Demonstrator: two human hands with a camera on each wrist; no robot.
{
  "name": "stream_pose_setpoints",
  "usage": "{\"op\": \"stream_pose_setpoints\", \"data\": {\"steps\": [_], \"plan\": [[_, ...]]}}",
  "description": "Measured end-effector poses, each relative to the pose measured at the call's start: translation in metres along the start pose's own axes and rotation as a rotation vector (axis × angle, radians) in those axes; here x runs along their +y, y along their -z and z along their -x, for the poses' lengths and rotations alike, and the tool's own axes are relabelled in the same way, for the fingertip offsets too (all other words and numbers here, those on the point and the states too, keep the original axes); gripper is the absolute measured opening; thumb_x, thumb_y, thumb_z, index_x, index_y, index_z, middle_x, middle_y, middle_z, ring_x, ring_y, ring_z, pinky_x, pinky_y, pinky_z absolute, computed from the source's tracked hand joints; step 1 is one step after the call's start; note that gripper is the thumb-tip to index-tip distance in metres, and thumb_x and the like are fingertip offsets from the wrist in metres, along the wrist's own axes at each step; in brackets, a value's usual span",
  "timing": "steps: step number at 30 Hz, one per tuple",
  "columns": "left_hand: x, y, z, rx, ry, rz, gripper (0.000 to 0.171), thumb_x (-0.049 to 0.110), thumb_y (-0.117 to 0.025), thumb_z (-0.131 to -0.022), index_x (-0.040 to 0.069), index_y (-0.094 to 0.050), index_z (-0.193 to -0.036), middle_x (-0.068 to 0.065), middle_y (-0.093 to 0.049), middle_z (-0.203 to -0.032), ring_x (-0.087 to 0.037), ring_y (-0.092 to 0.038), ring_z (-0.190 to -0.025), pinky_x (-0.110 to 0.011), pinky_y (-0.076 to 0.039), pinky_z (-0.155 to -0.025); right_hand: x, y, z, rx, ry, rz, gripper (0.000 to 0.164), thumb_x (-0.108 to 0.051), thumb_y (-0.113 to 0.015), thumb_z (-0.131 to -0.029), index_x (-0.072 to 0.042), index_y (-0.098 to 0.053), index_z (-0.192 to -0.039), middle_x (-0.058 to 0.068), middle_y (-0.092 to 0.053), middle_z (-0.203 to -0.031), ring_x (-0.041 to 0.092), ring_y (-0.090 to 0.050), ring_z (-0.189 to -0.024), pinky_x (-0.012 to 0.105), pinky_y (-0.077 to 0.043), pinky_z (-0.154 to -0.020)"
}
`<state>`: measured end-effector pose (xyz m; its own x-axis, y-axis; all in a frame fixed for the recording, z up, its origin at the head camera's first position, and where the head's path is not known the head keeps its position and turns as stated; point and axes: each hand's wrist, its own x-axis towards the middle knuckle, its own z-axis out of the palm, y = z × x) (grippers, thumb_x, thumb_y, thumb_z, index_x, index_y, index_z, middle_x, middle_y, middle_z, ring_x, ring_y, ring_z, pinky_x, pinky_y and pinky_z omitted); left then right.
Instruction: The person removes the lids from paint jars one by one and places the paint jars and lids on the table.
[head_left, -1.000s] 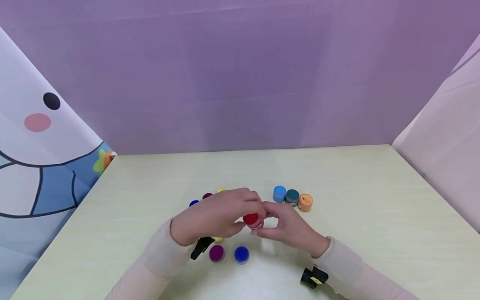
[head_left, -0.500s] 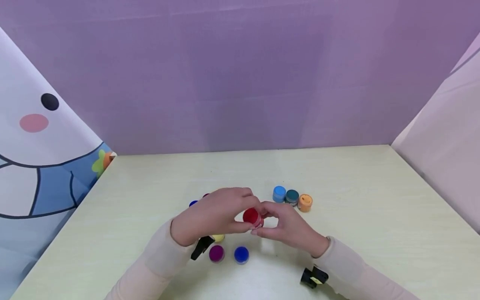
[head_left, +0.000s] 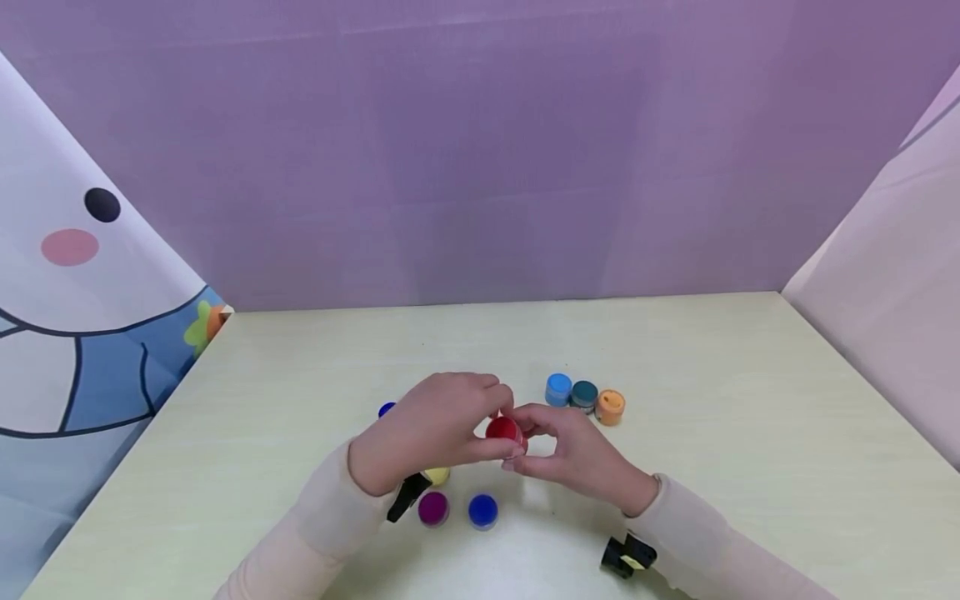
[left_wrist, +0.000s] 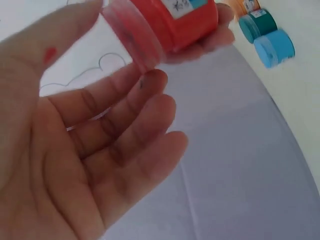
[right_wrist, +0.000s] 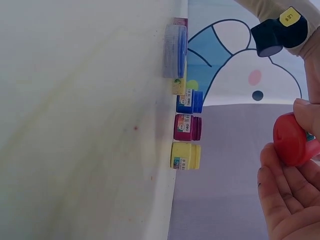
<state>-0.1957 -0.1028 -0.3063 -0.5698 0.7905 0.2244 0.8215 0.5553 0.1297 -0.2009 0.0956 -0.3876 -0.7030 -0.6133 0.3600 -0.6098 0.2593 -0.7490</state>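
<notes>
Both hands meet on a small red paint jar [head_left: 502, 429], held up over the table and tilted so its round end faces the left hand. My left hand [head_left: 431, 417] pinches the translucent, lid-like end of the jar, with the thumb [left_wrist: 60, 35] along one side and fingertips at the opposite edge. From the right, my right hand [head_left: 577, 454] grips the red body between thumb and fingers. A label shows on the jar's side in the left wrist view. In the right wrist view its red flat end faces the camera.
Light blue [head_left: 558, 388], teal [head_left: 584, 395] and orange [head_left: 611, 406] jars stand together behind the right hand. Nearer me are purple [head_left: 433, 507] and blue [head_left: 483, 510] ones. A yellow piece [head_left: 438, 476] is partly hidden by the left wrist. Beyond that hand, another blue jar [right_wrist: 189, 101] shows.
The left thumb has slid rightward along the jar's end, and the left fingers have turned back off its top. The right hand and jar stay almost in place.
</notes>
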Motion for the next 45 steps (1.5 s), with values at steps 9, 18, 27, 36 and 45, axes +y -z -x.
{"op": "stream_pose_setpoints", "data": {"steps": [9, 18, 27, 36, 45], "plan": [[-0.002, 0.008, 0.002, -0.115, -0.152, 0.09, 0.036, 0.012, -0.071, -0.074, 0.018, -0.056, -0.107, 0.007, -0.053, -0.103, -0.004, -0.046, -0.091, -0.014, -0.041, -0.072, -0.021, 0.004, -0.001, 0.022, 0.007, 0.006, 0.03, -0.014, -0.073, -0.076, -0.01, -0.059, -0.102, -0.004, -0.063, -0.094, 0.008, -0.058, -0.084, 0.035, -0.049, -0.078], [-0.002, 0.006, 0.003, -0.129, -0.149, 0.175, 0.038, -0.01, -0.06, -0.071, 0.018, -0.057, -0.096, 0.006, -0.053, -0.098, -0.005, -0.048, -0.09, -0.011, -0.039, -0.078, -0.019, 0.002, -0.002, 0.015, 0.003, 0.011, 0.028, -0.008, -0.073, -0.074, -0.007, -0.06, -0.099, 0.001, -0.065, -0.093, 0.008, -0.059, -0.083, 0.039, -0.05, -0.075], [-0.001, 0.006, 0.001, -0.115, -0.09, 0.13, 0.027, 0.016, -0.07, -0.078, 0.015, -0.06, -0.103, 0.006, -0.055, -0.094, -0.004, -0.051, -0.083, -0.012, -0.041, -0.074, 0.0, 0.0, 0.0, 0.007, 0.02, 0.009, 0.03, -0.026, -0.071, -0.078, -0.014, -0.059, -0.103, -0.007, -0.063, -0.094, 0.007, -0.058, -0.085, 0.035, -0.049, -0.077], [0.0, -0.001, -0.003, -0.086, 0.082, 0.068, 0.021, 0.035, -0.069, -0.078, 0.017, -0.059, -0.084, 0.011, -0.052, -0.073, -0.004, -0.045, -0.061, -0.016, -0.04, -0.055, 0.003, 0.0, 0.0, -0.003, 0.044, -0.022, 0.031, -0.028, -0.069, -0.08, -0.017, -0.059, -0.107, -0.01, -0.062, -0.096, 0.008, -0.059, -0.085, 0.032, -0.049, -0.077], [-0.001, 0.002, -0.004, -0.104, 0.0, 0.08, 0.039, 0.033, -0.076, -0.071, 0.018, -0.06, -0.103, 0.01, -0.055, -0.094, -0.003, -0.049, -0.082, -0.014, -0.042, -0.07, 0.004, 0.001, 0.001, 0.006, 0.022, -0.01, 0.031, -0.028, -0.07, -0.078, -0.015, -0.059, -0.105, -0.009, -0.063, -0.096, 0.008, -0.058, -0.086, 0.035, -0.05, -0.076]]}}
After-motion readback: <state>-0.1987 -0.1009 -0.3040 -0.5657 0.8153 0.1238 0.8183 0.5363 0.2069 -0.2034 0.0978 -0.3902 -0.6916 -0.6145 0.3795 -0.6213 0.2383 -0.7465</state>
